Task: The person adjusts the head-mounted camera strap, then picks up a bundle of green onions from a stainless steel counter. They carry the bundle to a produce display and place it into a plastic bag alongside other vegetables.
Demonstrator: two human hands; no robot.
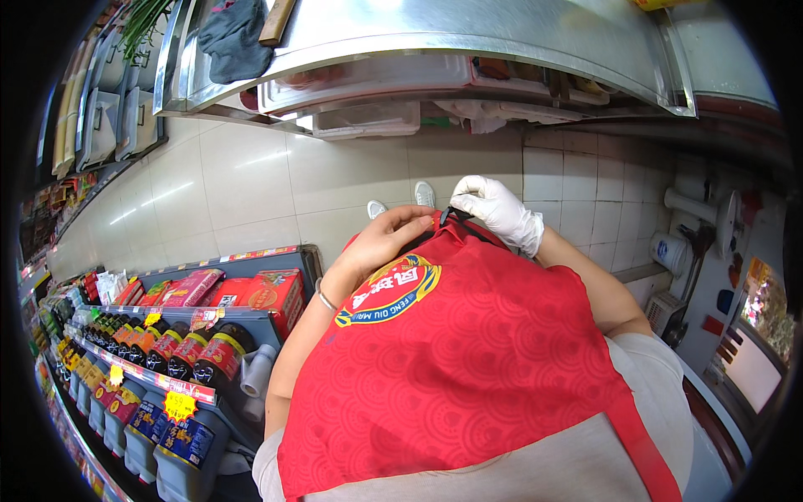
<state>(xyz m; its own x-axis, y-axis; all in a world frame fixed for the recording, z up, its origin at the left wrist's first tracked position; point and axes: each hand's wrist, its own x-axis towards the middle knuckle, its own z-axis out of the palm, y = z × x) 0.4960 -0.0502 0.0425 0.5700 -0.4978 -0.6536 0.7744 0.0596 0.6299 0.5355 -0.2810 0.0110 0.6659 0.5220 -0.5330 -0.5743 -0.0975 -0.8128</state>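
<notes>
A red apron (464, 351) with a round printed emblem covers my front. My left hand (392, 235), bare, with a bangle on the wrist, lies at the apron's upper edge in the picture, its fingers on the cloth. Close beside it on the right, my right hand (492, 204) in a white disposable glove has thumb and fingers closed on a small black buckle or clip (446, 214) with a black strap. Part of the strap is hidden behind the red cloth. Both hands are in front of my waist.
Ahead stands a stainless-steel table (477, 28) bearing a dark cloth (235, 41) and a wooden handle (276, 22). Plastic bins (367, 119) sit beneath it. At left, shop shelves hold bottles (219, 354), jugs (188, 448) and red boxes (276, 295). A white bucket (668, 251) is at right.
</notes>
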